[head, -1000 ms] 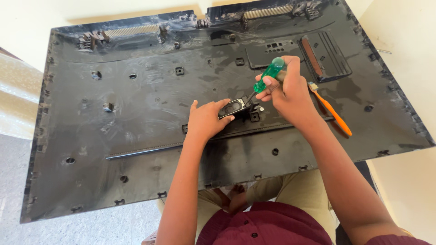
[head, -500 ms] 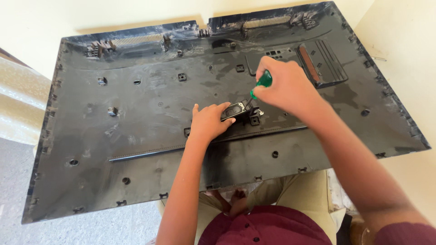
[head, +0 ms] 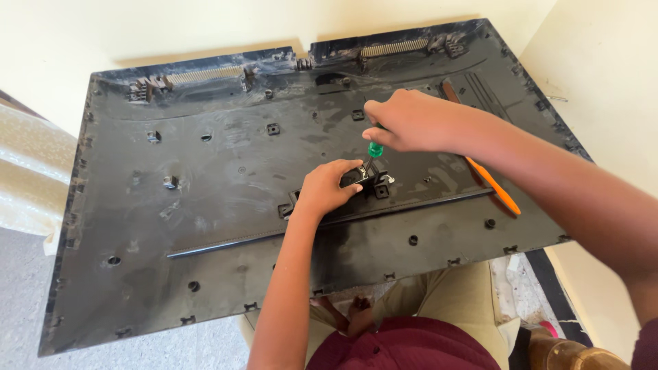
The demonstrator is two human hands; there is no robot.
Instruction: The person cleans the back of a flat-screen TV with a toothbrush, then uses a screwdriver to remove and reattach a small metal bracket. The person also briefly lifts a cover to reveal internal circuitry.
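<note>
Green-handled screwdriver (head: 374, 148): being gripped upright by right hand (head: 404, 122); best kept square.
Bracket (head: 363, 179): being pinned under closed left hand (head: 327, 188).

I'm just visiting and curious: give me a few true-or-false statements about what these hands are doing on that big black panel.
1. The right hand grips a green-handled screwdriver. True.
2. The left hand rests flat on the floor. False: it steadies a small black bracket on the large black plastic back panel.
3. An orange-handled tool lies on the panel. True.
4. The screwdriver lies flat. False: it points down at the bracket.
</note>
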